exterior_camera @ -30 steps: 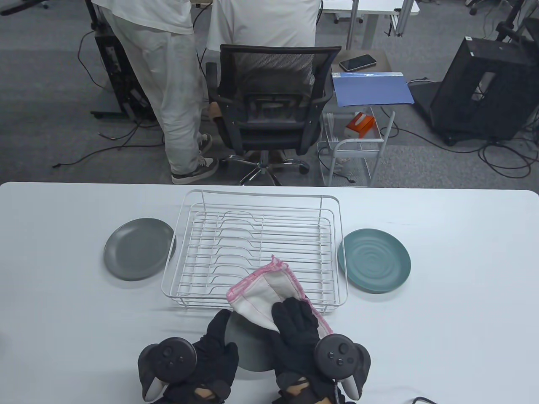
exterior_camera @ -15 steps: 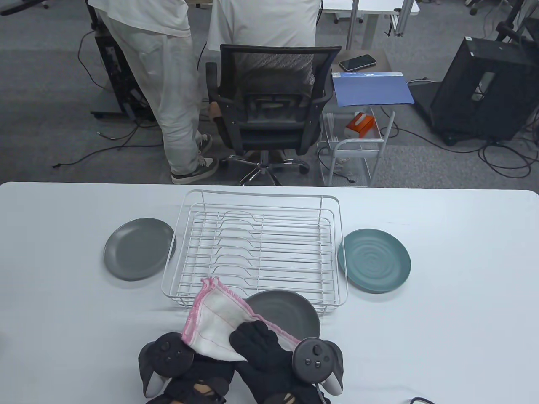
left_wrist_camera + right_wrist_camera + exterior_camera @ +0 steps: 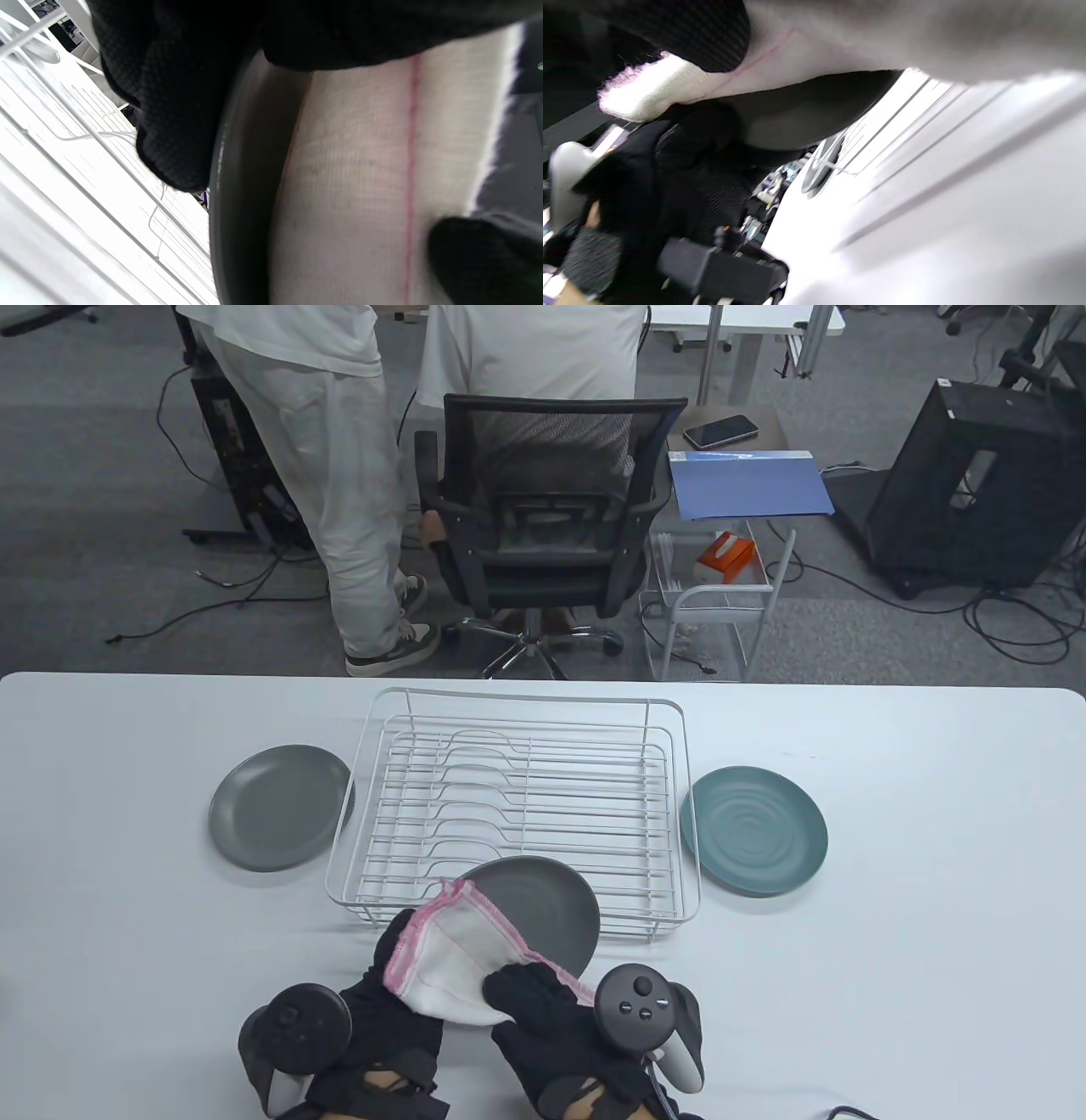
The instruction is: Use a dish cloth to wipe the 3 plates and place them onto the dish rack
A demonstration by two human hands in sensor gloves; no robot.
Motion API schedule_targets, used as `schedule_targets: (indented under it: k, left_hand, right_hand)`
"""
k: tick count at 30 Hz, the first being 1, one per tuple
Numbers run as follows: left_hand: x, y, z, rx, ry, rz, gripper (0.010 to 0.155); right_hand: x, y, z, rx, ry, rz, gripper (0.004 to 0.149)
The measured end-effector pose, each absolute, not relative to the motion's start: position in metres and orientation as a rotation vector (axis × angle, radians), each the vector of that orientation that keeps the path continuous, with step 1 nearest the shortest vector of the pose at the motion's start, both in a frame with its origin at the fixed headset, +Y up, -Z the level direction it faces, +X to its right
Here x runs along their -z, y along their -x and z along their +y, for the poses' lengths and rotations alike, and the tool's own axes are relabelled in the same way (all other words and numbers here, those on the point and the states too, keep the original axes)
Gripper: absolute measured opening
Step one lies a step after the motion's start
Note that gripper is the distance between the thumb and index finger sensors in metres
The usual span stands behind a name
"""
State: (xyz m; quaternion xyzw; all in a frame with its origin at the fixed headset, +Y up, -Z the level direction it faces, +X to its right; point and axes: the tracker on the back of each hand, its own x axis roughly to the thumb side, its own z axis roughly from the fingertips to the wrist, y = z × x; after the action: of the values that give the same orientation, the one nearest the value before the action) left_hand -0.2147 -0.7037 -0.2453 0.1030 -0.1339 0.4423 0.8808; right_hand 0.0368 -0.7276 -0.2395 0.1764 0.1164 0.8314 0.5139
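Note:
A dark grey plate (image 3: 551,903) is held tilted over the front edge of the white wire dish rack (image 3: 526,695). My left hand (image 3: 394,954) grips its left rim, with fingers (image 3: 178,106) behind the plate (image 3: 237,190). A white dish cloth with pink edging (image 3: 450,963) covers the plate's lower left. My right hand (image 3: 522,988) holds the cloth against the plate with bent fingers. The left wrist view shows the cloth (image 3: 348,190) lying flat on the plate's face. A lighter grey plate (image 3: 280,806) lies left of the rack and a teal plate (image 3: 753,830) lies to its right.
The rack holds nothing and stands mid-table. Beyond the table's far edge are an office chair (image 3: 543,517), a standing person (image 3: 322,475) and a small wire cart (image 3: 721,611). A cable end (image 3: 848,1111) lies at the front right.
The cloth swept from the plate's upper right to its lower left. The plate rose and moved a little left over the rack's front edge. My left hand shifted left.

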Motion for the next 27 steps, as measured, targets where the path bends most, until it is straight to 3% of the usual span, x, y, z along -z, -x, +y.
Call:
schedule_targets:
  k: [13, 20, 27]
  left_hand:
    - [0.243, 0.196, -0.705, -0.836, -0.151, -0.336, 0.065]
    - [0.242, 0.182, -0.708, -0.800, -0.088, -0.394, 0.066]
    - [0.243, 0.176, -0.711, -0.757, -0.043, -0.439, 0.067]
  right_hand:
    - [0.248, -0.064, -0.729, -2.029, -0.194, 0.066, 0.057]
    - [0.249, -0.070, -0.718, -2.015, -0.246, -0.114, 0.057]
    - [0.252, -0.063, -0.722, -1.949, -0.358, -0.110, 0.057]
